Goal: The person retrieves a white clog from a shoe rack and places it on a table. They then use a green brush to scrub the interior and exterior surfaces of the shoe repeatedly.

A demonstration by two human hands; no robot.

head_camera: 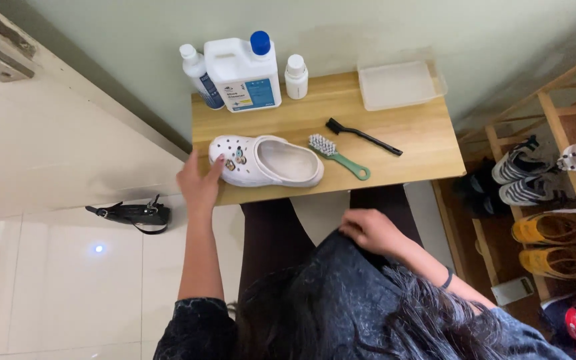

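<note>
Down on the small wooden table (421, 143), a white clog (268, 161) lies on its sole near the front edge, toe pointing to the person's left, with small charms on the toe; the left hand (198, 181) rests at that toe end, fingers loosely spread and a fingertip touching the clog, not gripping it; the right hand (370, 230) is below the table edge, over the lap, fingers curled onto the hem of the dark shirt (361, 293), pinching the cloth; just to the right of the clog lies a green-handled brush (337, 155) with pale bristles, its head close to the heel; beyond it a slim black brush (363, 136) lies at a slant; at the back of the table stand a large white jug (245, 73) with a blue cap, a white spray bottle (200, 77) leaning beside it, and a small white bottle (296, 77); a clear plastic tray (398, 85) sits at the back right corner; a wooden shoe rack (555, 133) with several shoes stands to the right; a black strap (131, 215) lies on the tiled floor to the left.
</note>
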